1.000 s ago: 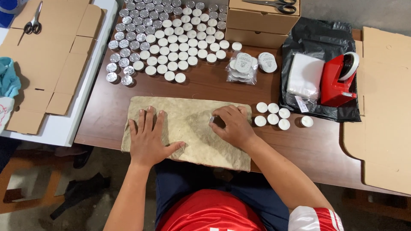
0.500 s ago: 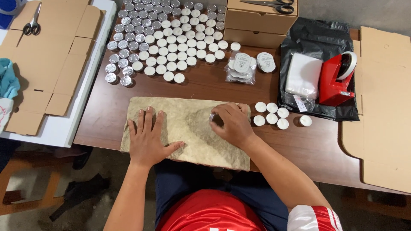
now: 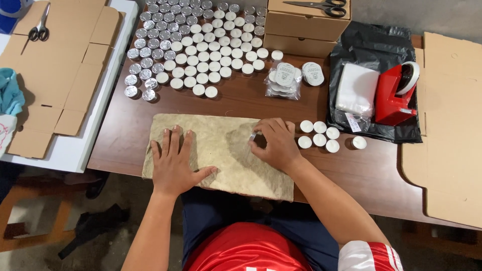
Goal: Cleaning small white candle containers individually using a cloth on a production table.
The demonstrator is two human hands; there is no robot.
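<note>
Head view looks straight down on a brown table [image 3: 236,103] where someone sits with both hands on a tan cloth [image 3: 221,150]. Farthest left of the hands, flat cardboard blanks [image 3: 60,65] lie on a white side table with a pair of scissors [image 3: 39,27] on top. The left hand [image 3: 175,165] lies flat with fingers spread, grasping nothing, simply pinning the cloth's left half down. Up and away from it stands a dense field of small round tins [image 3: 196,45], some silver-topped, some white. The right hand [image 3: 275,145] is curled over a small silvery tin [image 3: 253,137] at its fingertips, pressing it onto the cloth; the tin is mostly covered, so I cannot tell how firmly it is pinched. Just right of that hand sits a cluster of white tins [image 3: 320,135], with one more apart. Beyond them a black bag [image 3: 374,45] carries a red tape dispenser [image 3: 394,93]. To my eye the rubbing goes best with the flat hand keeping the cloth taut and the other turning the tin in short strokes on one spot.
</note>
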